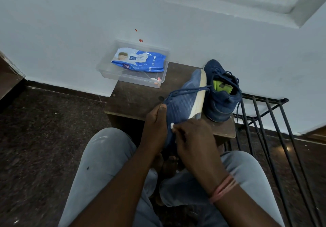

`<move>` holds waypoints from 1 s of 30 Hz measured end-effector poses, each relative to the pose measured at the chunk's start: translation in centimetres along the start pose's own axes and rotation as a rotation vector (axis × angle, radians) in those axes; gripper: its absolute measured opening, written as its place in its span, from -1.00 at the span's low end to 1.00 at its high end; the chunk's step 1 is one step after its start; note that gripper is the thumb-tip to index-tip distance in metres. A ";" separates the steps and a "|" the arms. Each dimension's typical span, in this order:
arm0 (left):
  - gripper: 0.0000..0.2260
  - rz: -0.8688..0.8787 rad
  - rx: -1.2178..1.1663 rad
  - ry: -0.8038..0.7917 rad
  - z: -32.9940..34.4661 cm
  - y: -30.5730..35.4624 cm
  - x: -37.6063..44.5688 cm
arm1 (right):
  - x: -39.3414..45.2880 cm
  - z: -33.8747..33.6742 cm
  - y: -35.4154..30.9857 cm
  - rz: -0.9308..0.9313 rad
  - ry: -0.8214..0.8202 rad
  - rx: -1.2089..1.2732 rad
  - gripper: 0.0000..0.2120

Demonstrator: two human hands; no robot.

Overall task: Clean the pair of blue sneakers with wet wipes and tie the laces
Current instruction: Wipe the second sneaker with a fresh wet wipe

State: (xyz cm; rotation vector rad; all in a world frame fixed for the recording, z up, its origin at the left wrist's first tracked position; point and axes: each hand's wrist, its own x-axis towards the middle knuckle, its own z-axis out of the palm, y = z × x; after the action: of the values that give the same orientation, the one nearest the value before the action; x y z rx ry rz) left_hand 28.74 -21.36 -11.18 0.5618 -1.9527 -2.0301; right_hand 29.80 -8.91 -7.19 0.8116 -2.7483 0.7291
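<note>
Left hand (156, 120): fingers curled, gripping, thumb pointing to 12 o'clock; forearm runs in from 7 o'clock. Right hand (192, 138): fingers bent, pinching toward 10 o'clock; forearm enters from 5 o'clock. Hands just beside each other.

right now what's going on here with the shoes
A seated person is cleaning one blue sneaker. The left hand grips it, tipped on its side over the wooden stool, while the right hand pinches a small white wipe against the upper. Its laces hang loose. The other sneaker stands on the stool, also untied. The wipes pack lies in a clear plastic tray at the stool's far corner.
</note>
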 end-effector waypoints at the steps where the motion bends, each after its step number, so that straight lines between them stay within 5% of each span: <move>1: -0.67 0.003 -0.001 -0.007 0.1 0.0 0.0 | 0.2 -0.4 0.8 -0.020 -0.025 0.000 -0.82; 6: -0.63 0.028 -0.016 -0.018 0.6 0.4 -0.2 | 3.6 -2.0 4.6 0.176 0.086 -0.053 -0.83; 12: -0.66 0.014 0.008 -0.008 0.2 -0.3 0.2 | 0.2 0.0 0.8 0.029 -0.076 -0.004 -0.78; 17: -0.64 0.042 -0.021 -0.037 0.4 -0.3 0.2 | 3.2 -0.2 2.9 0.218 0.070 -0.064 -0.77; 24: -0.67 0.046 0.009 0.000 0.1 -0.7 0.3 | -1.2 0.7 -0.9 0.060 -0.022 -0.045 -0.76; 30: -0.62 0.061 -0.002 -0.024 0.5 -0.6 0.2 | 2.5 -0.2 2.4 0.250 0.129 -0.150 -0.75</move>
State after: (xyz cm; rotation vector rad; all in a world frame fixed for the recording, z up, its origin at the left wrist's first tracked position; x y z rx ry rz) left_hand 28.42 -20.98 -11.82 0.4740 -1.9571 -2.0109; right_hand 26.37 -8.23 -7.21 0.3817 -2.7733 0.5844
